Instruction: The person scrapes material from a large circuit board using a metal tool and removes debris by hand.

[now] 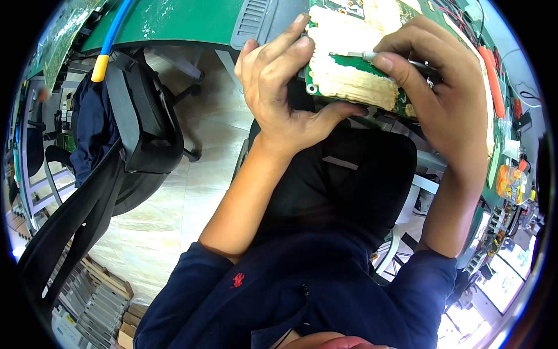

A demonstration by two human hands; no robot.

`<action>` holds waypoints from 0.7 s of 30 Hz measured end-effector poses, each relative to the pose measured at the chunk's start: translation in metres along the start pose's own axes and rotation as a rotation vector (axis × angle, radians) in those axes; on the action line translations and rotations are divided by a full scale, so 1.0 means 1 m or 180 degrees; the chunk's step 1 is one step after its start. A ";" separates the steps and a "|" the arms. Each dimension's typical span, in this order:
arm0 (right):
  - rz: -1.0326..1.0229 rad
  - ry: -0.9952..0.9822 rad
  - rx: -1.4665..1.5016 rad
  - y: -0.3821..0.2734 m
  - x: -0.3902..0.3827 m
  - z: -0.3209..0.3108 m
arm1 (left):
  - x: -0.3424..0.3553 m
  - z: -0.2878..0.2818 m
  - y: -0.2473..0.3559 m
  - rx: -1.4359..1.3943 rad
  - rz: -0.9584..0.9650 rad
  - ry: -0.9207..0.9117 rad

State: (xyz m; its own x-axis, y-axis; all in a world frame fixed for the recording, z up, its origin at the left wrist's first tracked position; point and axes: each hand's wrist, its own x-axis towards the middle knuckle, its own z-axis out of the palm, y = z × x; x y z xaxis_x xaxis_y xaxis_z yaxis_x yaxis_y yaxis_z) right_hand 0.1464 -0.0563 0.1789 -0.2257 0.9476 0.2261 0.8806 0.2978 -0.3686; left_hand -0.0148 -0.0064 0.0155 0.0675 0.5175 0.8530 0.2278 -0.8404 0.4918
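Observation:
A green circuit board (372,65) lies in front of me at the top right, mostly covered by thick cream-coloured layers (354,84) with rough edges. A bare green strip shows between two of these layers. My left hand (279,84) grips the board's left side, fingertips on its edge and the thumb along its near edge. Pinched between thumb and fingers of my right hand (442,75) is a slim craft knife (368,56). Its thin blade points left and lies against the cream layer beside the green strip. Part of the knife's handle is hidden by my right hand.
A grey vented plastic piece (254,23) rests on the green tabletop (180,23) left of the board. A blue tube with a yellow end (100,68) hangs over a black chair (154,134). Right of my right hand are an orange-red handle (494,84) and an orange jar (511,183).

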 end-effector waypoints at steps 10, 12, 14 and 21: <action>0.0131 0.0925 -0.0386 -0.007 -0.024 0.021 | -0.001 0.011 -0.008 -0.0108 0.0136 0.0503; 0.0085 0.1008 -0.0437 -0.005 -0.022 0.022 | 0.000 0.010 -0.007 -0.0074 0.0119 0.0476; 0.0056 0.0904 -0.0313 0.003 -0.016 0.022 | -0.003 0.010 -0.005 -0.0037 0.0086 0.0484; 0.0450 0.0714 -0.0255 -0.013 -0.016 0.007 | -0.002 0.011 -0.004 0.0008 0.0062 0.0542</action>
State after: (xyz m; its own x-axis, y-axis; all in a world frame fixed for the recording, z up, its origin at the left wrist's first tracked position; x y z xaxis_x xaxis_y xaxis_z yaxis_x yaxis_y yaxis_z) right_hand 0.1351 -0.0743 0.1736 -0.0082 0.9271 0.3748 0.9290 0.1457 -0.3402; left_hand -0.0051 -0.0023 0.0098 -0.0936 0.4663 0.8797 0.2304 -0.8494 0.4748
